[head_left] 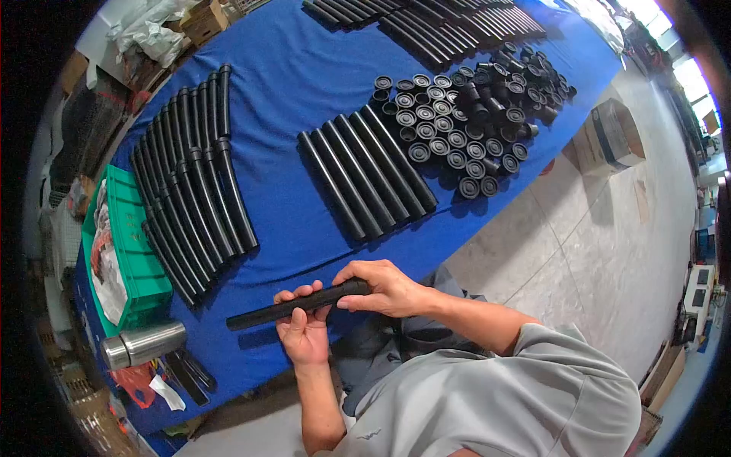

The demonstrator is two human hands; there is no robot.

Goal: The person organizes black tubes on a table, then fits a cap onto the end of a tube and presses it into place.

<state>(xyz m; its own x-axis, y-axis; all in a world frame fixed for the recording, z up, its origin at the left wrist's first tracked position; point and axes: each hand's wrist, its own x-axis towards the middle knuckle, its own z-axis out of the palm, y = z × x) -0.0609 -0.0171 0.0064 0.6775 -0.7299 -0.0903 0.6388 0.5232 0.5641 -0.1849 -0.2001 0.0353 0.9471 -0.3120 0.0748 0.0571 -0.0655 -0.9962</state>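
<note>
A black tube (263, 314) lies nearly level across both hands, above the near edge of the blue-covered table (278, 156). My left hand (306, 332) holds its middle from below, thumb and fingers around it. At the tube's right end my right hand (384, 288) grips with thumb and fingers; whether a cap sits on that end is hidden by the fingers. Just beyond the hands is a row of several black tubes (369, 174). To the right of that row stands a cluster of small round black caps (457, 141).
Capped black tubes (194, 183) lie in rows on the left. A green crate (141, 247) with cloth in it, a steel flask (148, 344) and a red bag (137, 383) are at the left edge. More tubes (426, 30) lie at the far end. A cardboard box (609, 137) stands on the floor.
</note>
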